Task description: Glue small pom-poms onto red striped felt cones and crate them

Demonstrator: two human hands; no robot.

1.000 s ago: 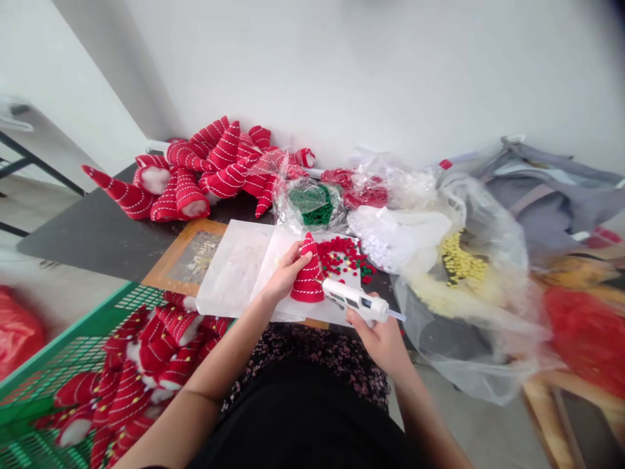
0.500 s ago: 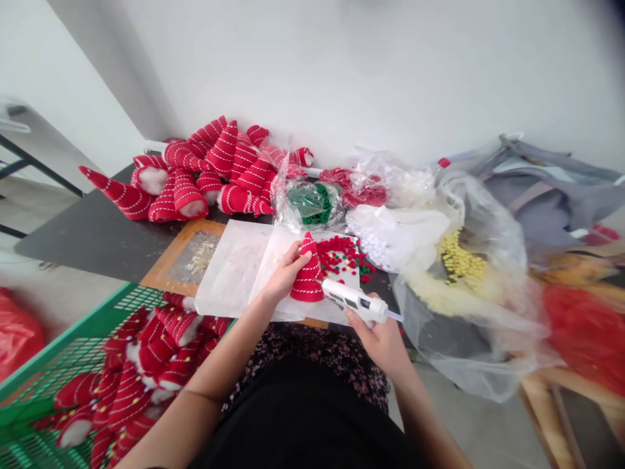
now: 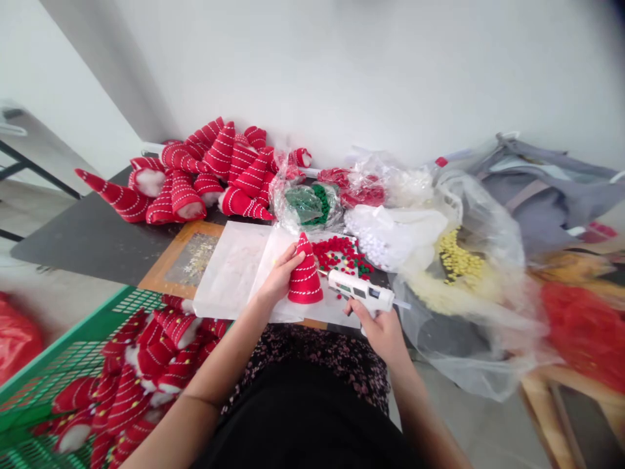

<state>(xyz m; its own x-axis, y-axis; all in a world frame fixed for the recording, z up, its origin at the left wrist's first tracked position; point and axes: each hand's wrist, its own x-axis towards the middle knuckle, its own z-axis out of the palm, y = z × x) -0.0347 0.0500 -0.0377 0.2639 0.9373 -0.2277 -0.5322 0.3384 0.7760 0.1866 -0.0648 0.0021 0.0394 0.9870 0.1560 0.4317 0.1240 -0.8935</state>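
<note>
My left hand [image 3: 279, 277] is closed around the left side of a red cone hat [image 3: 306, 277] with white dashed stripes, held upright over white paper. In my right hand [image 3: 378, 329] is a white glue gun [image 3: 360, 290], gripped by its handle. Its nozzle points left at the hat's right side; I cannot tell whether it touches. A clear glue stick [image 3: 403, 304] pokes out of the gun's rear. Just behind the gun, small red pompoms [image 3: 336, 251] with some green and yellow ones lie scattered on the paper.
Striped red hats [image 3: 229, 163] are heaped at the back left. A green crate [image 3: 122, 303] below left holds hats with pompoms. Bags of green pompoms [image 3: 319, 203], white pompoms [image 3: 375, 244] and yellow pompoms [image 3: 459, 257] line the table. A wooden frame [image 3: 168, 260] lies left of the paper [image 3: 232, 264].
The glue gun and my right hand have shifted slightly right. My left hand and the hat have moved a little left, and the gun's nozzle shows more plainly.
</note>
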